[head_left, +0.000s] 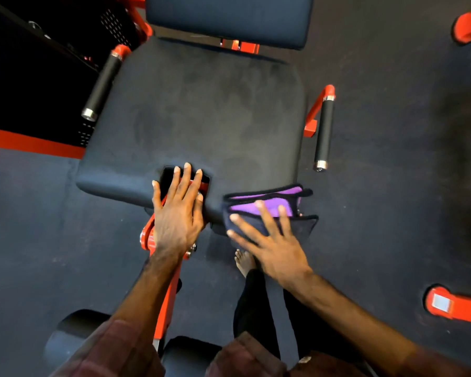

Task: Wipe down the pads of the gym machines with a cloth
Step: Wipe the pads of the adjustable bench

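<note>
A wide black seat pad (201, 115) of a red-framed gym machine fills the middle of the view, with a black back pad (229, 17) beyond it. A folded purple and black cloth (272, 206) lies on the pad's near right edge. My right hand (267, 240) presses flat on the cloth with spread, straight fingers. My left hand (178, 213) rests with straight fingers over the notch in the pad's near edge, above the red frame post (166, 303).
Black-gripped handles stand on either side of the seat, one at left (102, 83) and one at right (324, 131). Two round black roller pads (71, 338) sit near my legs. Red frame parts (457, 304) lie on the dark rubber floor at right. My bare foot (245, 261) is below the seat.
</note>
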